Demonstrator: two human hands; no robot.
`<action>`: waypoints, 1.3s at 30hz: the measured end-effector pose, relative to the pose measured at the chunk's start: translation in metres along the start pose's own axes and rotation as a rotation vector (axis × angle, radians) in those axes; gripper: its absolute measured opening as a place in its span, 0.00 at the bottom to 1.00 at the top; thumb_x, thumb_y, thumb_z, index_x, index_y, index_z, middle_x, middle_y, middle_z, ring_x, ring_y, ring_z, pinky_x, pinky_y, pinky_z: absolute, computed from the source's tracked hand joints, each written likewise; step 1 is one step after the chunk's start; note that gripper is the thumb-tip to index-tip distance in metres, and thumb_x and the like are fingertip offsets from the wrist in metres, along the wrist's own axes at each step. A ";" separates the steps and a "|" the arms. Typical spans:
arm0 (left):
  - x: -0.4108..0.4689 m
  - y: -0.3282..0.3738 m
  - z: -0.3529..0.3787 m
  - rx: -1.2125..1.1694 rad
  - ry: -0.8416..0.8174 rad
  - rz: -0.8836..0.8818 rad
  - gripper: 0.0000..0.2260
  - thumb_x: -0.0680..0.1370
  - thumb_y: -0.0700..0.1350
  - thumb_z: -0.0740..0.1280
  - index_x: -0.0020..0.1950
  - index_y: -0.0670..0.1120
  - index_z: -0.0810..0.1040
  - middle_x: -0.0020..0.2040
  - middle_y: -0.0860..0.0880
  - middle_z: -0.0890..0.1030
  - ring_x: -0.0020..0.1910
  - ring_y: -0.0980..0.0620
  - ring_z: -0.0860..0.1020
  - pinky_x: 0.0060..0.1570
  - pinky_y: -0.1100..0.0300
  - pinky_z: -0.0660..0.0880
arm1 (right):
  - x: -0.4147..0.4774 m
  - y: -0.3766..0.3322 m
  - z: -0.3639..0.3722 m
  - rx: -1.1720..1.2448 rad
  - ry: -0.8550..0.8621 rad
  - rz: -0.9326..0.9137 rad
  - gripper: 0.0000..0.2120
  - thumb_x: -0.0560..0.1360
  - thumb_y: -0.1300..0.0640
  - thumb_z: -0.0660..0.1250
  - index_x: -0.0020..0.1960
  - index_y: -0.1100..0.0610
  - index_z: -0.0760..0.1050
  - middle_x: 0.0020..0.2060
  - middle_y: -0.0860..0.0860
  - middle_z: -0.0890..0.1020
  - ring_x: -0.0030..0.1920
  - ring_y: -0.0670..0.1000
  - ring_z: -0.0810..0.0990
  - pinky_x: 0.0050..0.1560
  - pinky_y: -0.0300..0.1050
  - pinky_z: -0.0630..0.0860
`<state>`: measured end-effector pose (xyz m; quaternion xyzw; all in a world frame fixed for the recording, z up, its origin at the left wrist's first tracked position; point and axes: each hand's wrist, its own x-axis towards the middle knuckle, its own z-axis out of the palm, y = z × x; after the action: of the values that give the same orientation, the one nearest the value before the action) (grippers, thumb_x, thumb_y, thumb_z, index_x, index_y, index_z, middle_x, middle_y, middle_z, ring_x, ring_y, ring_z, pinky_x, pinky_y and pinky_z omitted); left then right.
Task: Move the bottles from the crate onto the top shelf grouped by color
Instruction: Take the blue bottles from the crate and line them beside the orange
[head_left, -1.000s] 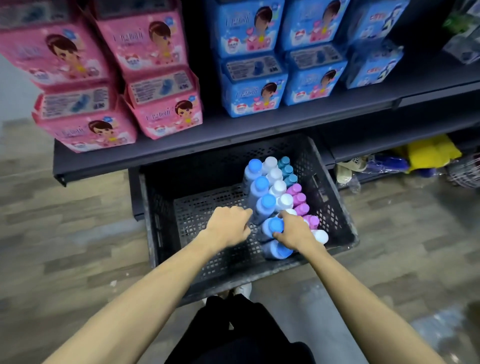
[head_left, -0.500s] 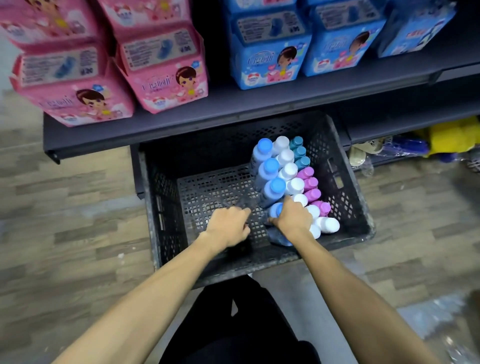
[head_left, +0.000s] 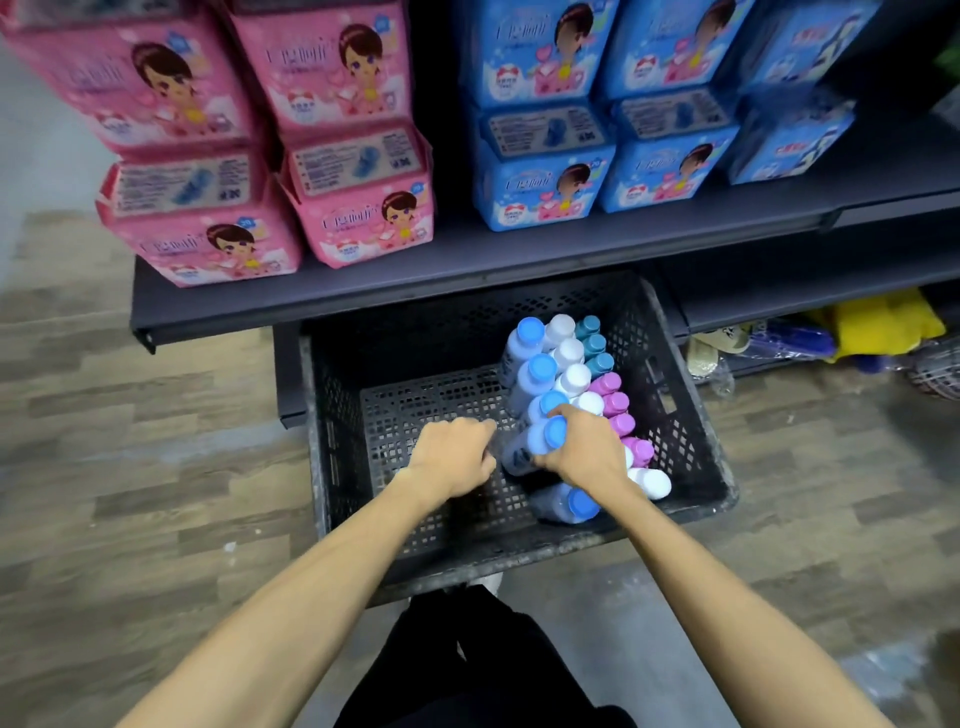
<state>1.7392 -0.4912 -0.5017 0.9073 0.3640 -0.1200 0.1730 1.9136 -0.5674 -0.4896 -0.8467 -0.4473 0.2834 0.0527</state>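
Observation:
A black plastic crate (head_left: 519, 561) stands on the floor under a dark shelf. Along its right side stand rows of bottles: blue-capped (head_left: 540, 369), white-capped (head_left: 571, 356), teal-capped (head_left: 592, 343) and pink-capped (head_left: 615, 402). My right hand (head_left: 587, 457) grips a tilted blue-capped bottle (head_left: 537, 441) near its cap. Another blue-capped bottle (head_left: 566, 504) lies on its side just below that hand, and a white-capped bottle (head_left: 649, 480) lies to its right. Just left of the gripped bottle, my left hand (head_left: 452, 457) hovers inside the crate with fingers curled under; what they touch is hidden.
The dark shelf (head_left: 467, 280) above the crate carries pink packs (head_left: 208, 208) on the left and blue packs (head_left: 545, 187) on the right. A lower shelf at right holds yellow items (head_left: 883, 322). The crate's left half shows bare mesh floor. Wood-pattern flooring surrounds it.
My right hand has pulled the blue-capped bottle up from the row, so more of its body shows. The left hand stays beside it. The view has shifted slightly upward.

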 end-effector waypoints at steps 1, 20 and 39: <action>0.000 -0.002 -0.004 0.006 0.014 0.000 0.09 0.77 0.50 0.60 0.53 0.47 0.70 0.50 0.46 0.79 0.46 0.41 0.79 0.38 0.52 0.70 | -0.002 -0.004 -0.007 0.024 0.006 -0.026 0.24 0.65 0.49 0.76 0.58 0.51 0.75 0.46 0.53 0.82 0.48 0.60 0.81 0.42 0.48 0.76; -0.063 -0.072 -0.167 0.131 0.483 -0.020 0.09 0.76 0.51 0.61 0.52 0.48 0.71 0.47 0.51 0.79 0.46 0.44 0.78 0.37 0.55 0.69 | -0.039 -0.135 -0.168 0.210 0.174 -0.615 0.22 0.60 0.47 0.80 0.47 0.49 0.73 0.38 0.45 0.79 0.36 0.46 0.74 0.38 0.35 0.70; -0.138 -0.074 -0.330 0.387 0.871 -0.017 0.07 0.75 0.52 0.62 0.48 0.49 0.70 0.43 0.51 0.79 0.43 0.46 0.79 0.34 0.56 0.67 | -0.111 -0.249 -0.305 0.291 0.327 -0.980 0.11 0.63 0.52 0.75 0.43 0.48 0.78 0.38 0.43 0.83 0.41 0.50 0.80 0.45 0.47 0.79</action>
<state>1.6207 -0.3941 -0.1703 0.8858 0.3809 0.2045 -0.1687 1.8443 -0.4571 -0.1020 -0.5555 -0.7324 0.1491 0.3644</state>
